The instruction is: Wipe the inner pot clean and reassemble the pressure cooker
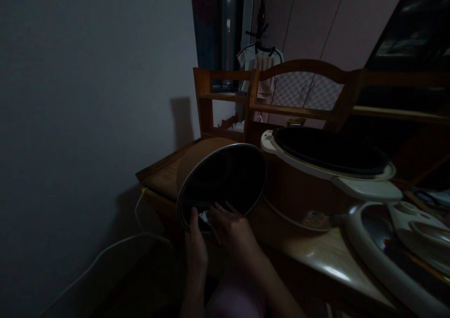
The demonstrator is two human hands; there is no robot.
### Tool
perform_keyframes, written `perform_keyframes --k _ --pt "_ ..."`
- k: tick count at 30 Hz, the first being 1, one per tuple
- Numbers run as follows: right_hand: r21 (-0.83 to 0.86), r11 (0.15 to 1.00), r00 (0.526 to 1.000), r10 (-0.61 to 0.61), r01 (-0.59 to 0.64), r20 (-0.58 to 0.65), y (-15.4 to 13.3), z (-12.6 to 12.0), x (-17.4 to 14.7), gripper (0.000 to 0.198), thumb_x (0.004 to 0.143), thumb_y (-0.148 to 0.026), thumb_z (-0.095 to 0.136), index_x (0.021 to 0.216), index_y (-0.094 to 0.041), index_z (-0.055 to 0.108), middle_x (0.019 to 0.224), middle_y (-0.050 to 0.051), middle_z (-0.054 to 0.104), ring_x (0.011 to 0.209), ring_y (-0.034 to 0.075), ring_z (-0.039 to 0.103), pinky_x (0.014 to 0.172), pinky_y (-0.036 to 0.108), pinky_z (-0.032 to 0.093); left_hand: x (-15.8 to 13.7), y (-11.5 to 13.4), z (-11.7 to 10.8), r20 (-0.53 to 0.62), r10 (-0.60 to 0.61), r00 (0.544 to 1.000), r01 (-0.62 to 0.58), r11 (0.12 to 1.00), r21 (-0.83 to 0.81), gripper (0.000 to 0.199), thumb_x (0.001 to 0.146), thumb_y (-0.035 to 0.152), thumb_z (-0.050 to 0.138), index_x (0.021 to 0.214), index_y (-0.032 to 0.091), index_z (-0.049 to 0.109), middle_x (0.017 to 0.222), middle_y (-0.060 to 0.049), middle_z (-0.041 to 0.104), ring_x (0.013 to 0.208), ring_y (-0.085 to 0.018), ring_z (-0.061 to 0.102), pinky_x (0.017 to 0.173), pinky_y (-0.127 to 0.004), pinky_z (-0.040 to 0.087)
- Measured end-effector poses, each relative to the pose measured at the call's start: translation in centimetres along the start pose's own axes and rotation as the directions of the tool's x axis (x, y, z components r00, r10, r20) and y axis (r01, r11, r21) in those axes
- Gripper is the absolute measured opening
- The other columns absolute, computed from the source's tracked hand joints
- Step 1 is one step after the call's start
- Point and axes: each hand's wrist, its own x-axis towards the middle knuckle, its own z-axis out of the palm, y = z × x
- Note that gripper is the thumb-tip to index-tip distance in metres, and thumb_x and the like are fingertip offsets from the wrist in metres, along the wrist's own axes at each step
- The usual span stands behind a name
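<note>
A round inner pot [225, 177] with a dark inside and tan outside lies tilted on the tabletop, its mouth facing me. My left hand [196, 247] grips its lower rim, thumb over the edge on the inside. At the same rim, just to the right, my right hand [230, 226] is closed with its fingers inside the pot's mouth. A small whitish piece [204, 216], perhaps tissue or cloth, shows between the two hands; its kind is unclear in the dim light. Whether the right fingers grip it or something else is partly hidden.
Right of the pot stands a large cooker body [302, 191] with a white rim and handles. A glass lid [383, 247] with a pale rim lies at the front right. A wooden shelf [256, 107] backs the table. A white cable [116, 243] hangs at the left by the wall.
</note>
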Motion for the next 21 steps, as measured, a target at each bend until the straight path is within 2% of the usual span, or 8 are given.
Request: perform_keyframes --k 2,6,8,10,11,13,18,21 --pt "-0.073 0.991 0.993 -0.113 0.112 -0.012 0.0 0.1 0.1 0.032 0.099 -0.014 0.052 0.131 -0.016 0.058 0.135 0.008 0.06 0.136 0.02 0.045 0.121 0.046 0.026 0.1 0.1 0.1 -0.009 -0.013 1.0 0.013 1.0 -0.009 0.054 0.086 0.057 0.059 0.116 0.013 0.069 0.124 -0.011 0.069 0.13 -0.026 0.054 0.117 -0.041 0.031" --pt "-0.18 0.953 0.97 -0.241 0.243 0.033 -0.5 -1.0 -0.5 0.039 0.097 -0.011 0.054 0.136 -0.014 0.055 0.134 0.011 0.06 0.14 0.021 0.04 0.123 0.048 0.024 0.2 -0.1 -0.1 0.002 -0.007 1.0 0.007 1.0 0.008 0.053 0.088 0.054 0.057 0.119 0.013 0.068 0.13 -0.011 0.066 0.131 -0.026 0.053 0.117 -0.041 0.033" --pt "-0.225 0.959 0.983 -0.156 0.175 0.097 -0.5 -2.0 -0.8 0.04 0.093 -0.011 0.059 0.133 -0.013 0.058 0.129 0.012 0.064 0.134 0.023 0.048 0.119 0.046 0.032 0.2 -0.2 -0.1 -0.008 0.008 1.0 -0.008 1.0 0.017 0.056 0.087 0.056 0.057 0.122 0.014 0.066 0.135 -0.01 0.063 0.135 -0.025 0.049 0.118 -0.039 0.03" --pt "-0.309 0.951 0.981 0.067 -0.007 0.183 -0.3 -3.0 -0.9 0.041 0.088 -0.01 0.063 0.129 -0.014 0.062 0.117 0.013 0.069 0.114 0.025 0.064 0.102 0.041 0.051 0.0 -0.2 -0.1 -0.008 0.033 0.999 -0.032 0.999 0.02 0.06 0.087 0.057 0.057 0.129 0.015 0.063 0.142 -0.01 0.058 0.139 -0.023 0.045 0.119 -0.037 0.029" --pt "-0.365 0.926 0.957 0.191 -0.102 0.218 -0.1 -3.4 -0.9 0.041 0.086 -0.008 0.063 0.126 -0.015 0.064 0.109 0.012 0.072 0.1 0.025 0.07 0.089 0.037 0.056 -0.1 -0.1 -0.1 -0.005 0.04 0.999 -0.04 0.999 0.02 0.061 0.088 0.057 0.057 0.131 0.015 0.061 0.144 -0.009 0.056 0.139 -0.023 0.044 0.119 -0.037 0.029" --pt "-0.453 0.865 0.902 0.354 -0.216 0.246 0.2 -3.9 -0.5 0.036 0.086 -0.004 0.058 0.12 -0.015 0.068 0.093 0.011 0.074 0.079 0.024 0.072 0.068 0.031 0.056 -0.3 0.0 0.0 -0.002 0.024 1.0 -0.024 0.999 0.026 0.061 0.088 0.056 0.056 0.134 0.016 0.059 0.144 -0.01 0.056 0.139 -0.023 0.045 0.118 -0.037 0.03" --pt "-0.414 0.875 0.909 0.361 -0.252 0.21 -0.9 -2.6 1.3 0.031 0.091 -0.006 0.053 0.114 -0.02 0.069 0.092 0.01 0.074 0.08 0.023 0.072 0.067 0.026 0.051 -0.5 0.3 0.2 0.001 0.063 0.998 -0.063 0.998 0.025 0.057 0.089 0.054 0.056 0.131 0.016 0.062 0.142 -0.009 0.058 0.139 -0.024 0.045 0.118 -0.037 0.03" --pt "-0.104 0.932 0.926 0.358 -0.347 0.121 -2.7 -0.6 2.0 0.031 0.091 -0.01 0.054 0.114 -0.024 0.071 0.098 0.005 0.075 0.085 0.02 0.072 0.07 0.022 0.05 -0.2 0.1 0.0 0.035 0.056 0.998 -0.057 0.998 0.019 0.056 0.087 0.057 0.056 0.124 0.016 0.065 0.131 -0.01 0.065 0.132 -0.025 0.052 0.115 -0.038 0.035"
